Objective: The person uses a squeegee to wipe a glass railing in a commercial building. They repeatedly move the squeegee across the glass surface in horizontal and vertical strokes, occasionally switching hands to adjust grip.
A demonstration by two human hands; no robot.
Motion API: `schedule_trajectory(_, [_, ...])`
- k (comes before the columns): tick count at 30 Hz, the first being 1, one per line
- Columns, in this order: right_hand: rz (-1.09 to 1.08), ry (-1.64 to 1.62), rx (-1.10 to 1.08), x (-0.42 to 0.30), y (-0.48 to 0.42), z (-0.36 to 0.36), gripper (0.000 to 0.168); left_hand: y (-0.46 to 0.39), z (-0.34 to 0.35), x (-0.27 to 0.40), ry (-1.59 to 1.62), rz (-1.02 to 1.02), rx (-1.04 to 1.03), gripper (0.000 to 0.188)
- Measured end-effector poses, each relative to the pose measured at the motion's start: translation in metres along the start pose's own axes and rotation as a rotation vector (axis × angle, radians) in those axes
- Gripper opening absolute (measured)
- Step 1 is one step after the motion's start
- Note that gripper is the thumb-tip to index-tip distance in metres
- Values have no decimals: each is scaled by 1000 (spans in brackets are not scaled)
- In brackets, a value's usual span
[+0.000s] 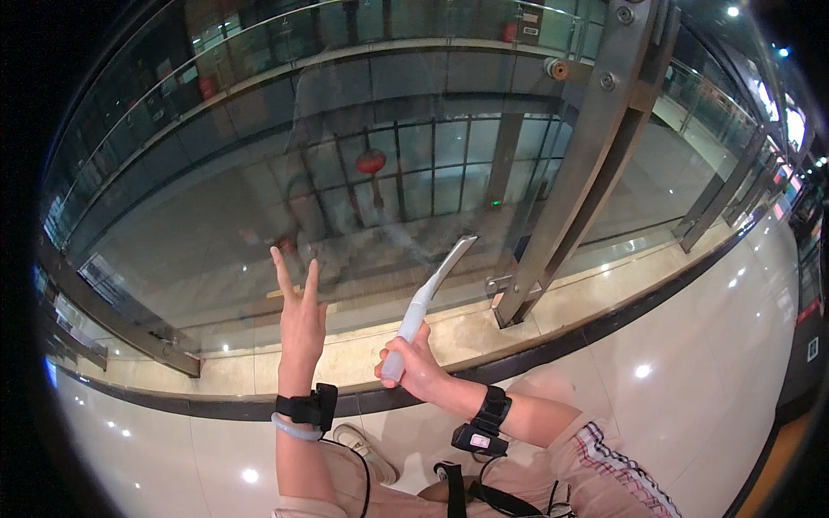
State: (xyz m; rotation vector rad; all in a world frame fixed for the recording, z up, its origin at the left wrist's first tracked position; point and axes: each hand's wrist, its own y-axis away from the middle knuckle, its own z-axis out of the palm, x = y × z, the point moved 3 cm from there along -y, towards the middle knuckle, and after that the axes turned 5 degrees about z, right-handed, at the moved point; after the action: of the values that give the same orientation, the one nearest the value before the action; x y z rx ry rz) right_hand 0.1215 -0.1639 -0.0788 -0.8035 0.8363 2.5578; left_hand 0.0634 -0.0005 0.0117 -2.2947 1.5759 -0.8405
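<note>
My right hand [414, 366] grips the white plastic handle of a slim window scraper or squeegee [414, 311]. Its grey head [456, 256] is seen nearly edge-on and points up and right, at the large glass panel [227, 259] of a balustrade. Whether the head touches the glass cannot be told. My left hand [302, 317] holds nothing; two fingers are stretched out and spread in a V before the glass, the others folded. Contact between those fingertips and the panel is unclear.
A steel post [570, 194] with glass clamps stands right of the tool; another post [129, 317] is at left. Below the glass runs a cream stone ledge [239, 369] with a dark edge. Glossy floor tiles [647, 401] lie underfoot. A red lantern [371, 162] shows beyond the glass.
</note>
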Motion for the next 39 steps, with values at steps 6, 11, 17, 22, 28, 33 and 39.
schedule_trajectory(6, [-56, 45, 72, -1, -1, 0, 41, -1, -1, 7, 13, -69, -63, 69])
schedule_trajectory(11, [-102, -158, -87, -21, -1, 16, 37, 4, 3, -7, 5, 13, 19, 68])
schedule_trajectory(17, [85, -361, 300, -29, -71, -63, 33, 1, 3, 5, 4, 11, -24, 67])
schedule_trajectory(22, [81, -169, 146, -23, -51, -47, 36, 0, 3, 3, 10, -13, -37, 61])
schedule_trajectory(28, [110, 192, 261, -26, 0, -35, 30, 1, 5, 1, -37, -14, -44, 55])
schedule_trajectory(33, [181, 462, 433, -21, -38, -87, 31, -3, 8, 4, -67, 6, -36, 55])
schedule_trajectory(39, [132, 144, 128, -30, -13, -50, 21, -1, 10, 2, 24, -43, -25, 54])
